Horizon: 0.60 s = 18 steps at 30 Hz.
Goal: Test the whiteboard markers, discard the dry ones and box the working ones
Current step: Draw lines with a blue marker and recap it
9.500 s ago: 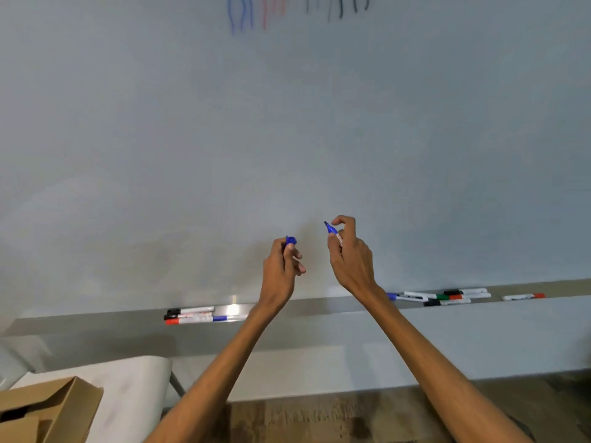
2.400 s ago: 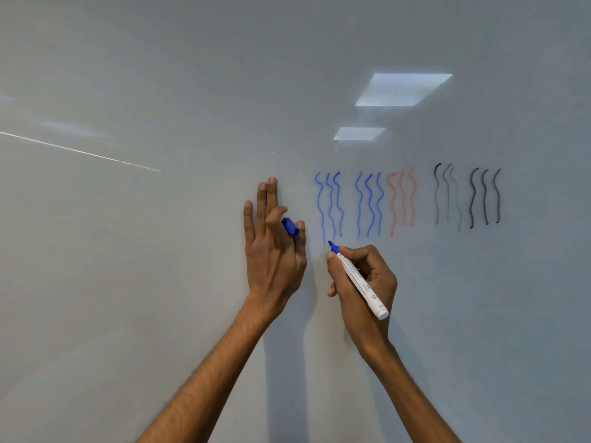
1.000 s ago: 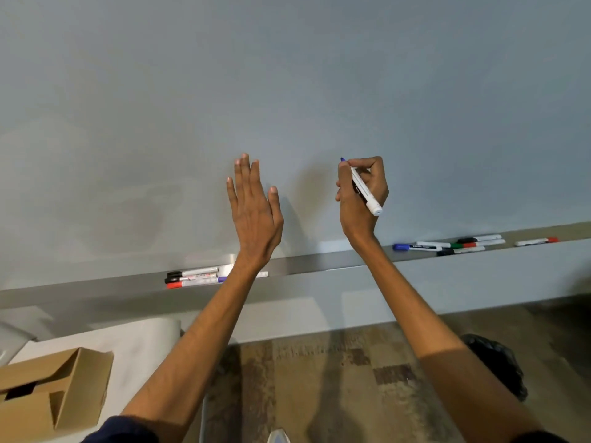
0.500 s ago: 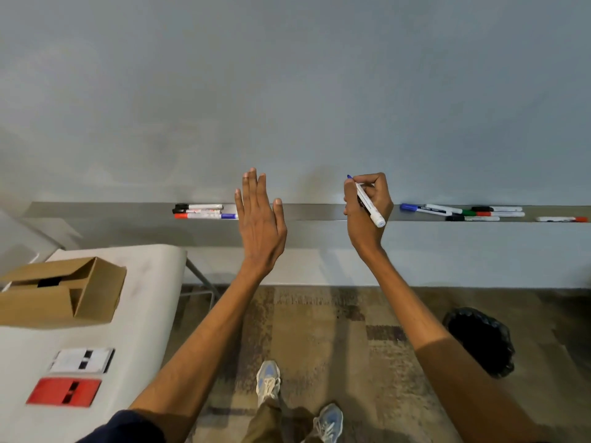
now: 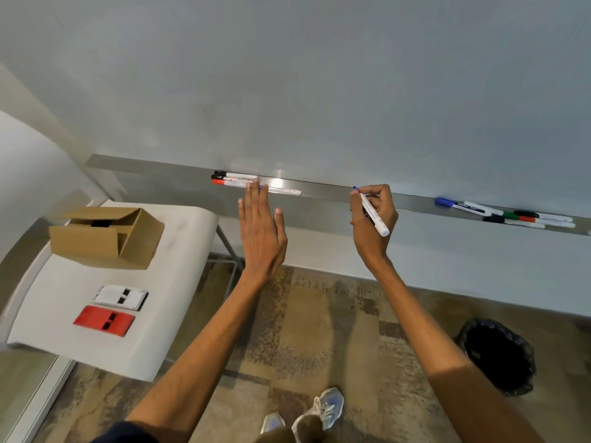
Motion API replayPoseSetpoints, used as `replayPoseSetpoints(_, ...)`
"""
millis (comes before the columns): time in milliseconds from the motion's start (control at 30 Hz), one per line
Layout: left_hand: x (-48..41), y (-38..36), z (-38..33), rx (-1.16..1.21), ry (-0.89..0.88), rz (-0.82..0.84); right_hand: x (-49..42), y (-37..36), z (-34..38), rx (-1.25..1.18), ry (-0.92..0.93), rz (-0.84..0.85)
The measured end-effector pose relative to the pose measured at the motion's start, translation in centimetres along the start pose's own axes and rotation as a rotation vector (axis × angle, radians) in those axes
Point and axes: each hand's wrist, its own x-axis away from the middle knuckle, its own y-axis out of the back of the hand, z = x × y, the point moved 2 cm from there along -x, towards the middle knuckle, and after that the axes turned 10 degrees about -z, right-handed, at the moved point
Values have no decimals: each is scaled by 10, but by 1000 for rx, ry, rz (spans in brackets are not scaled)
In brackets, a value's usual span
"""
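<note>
Pinching the blue marker (image 5: 375, 219) in the right hand (image 5: 364, 238), uncapped and tip up, probably to keep ink off everything. Keeping the left hand (image 5: 262, 235) flat, fingers straight, gripping nothing visible, maybe just parked out of the way. Versus a couple of seconds back: done squiggling on the whiteboard (image 5: 319, 91), dropped to tray (image 5: 335, 191) level, now looking down at the box (image 5: 105, 241) on the table (image 5: 160, 330) and the bin (image 5: 499, 356).

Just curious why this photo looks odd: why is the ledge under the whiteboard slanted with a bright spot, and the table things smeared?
Head view: the wide-angle lens slants the ledge; the bright spot is glare on its metal; the red box and white box look smeared, probably from head motion.
</note>
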Motion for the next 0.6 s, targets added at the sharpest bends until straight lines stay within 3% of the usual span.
replayPoseSetpoints(600,96,127,73,-92,248,-117,140,-51,18,10,5,321)
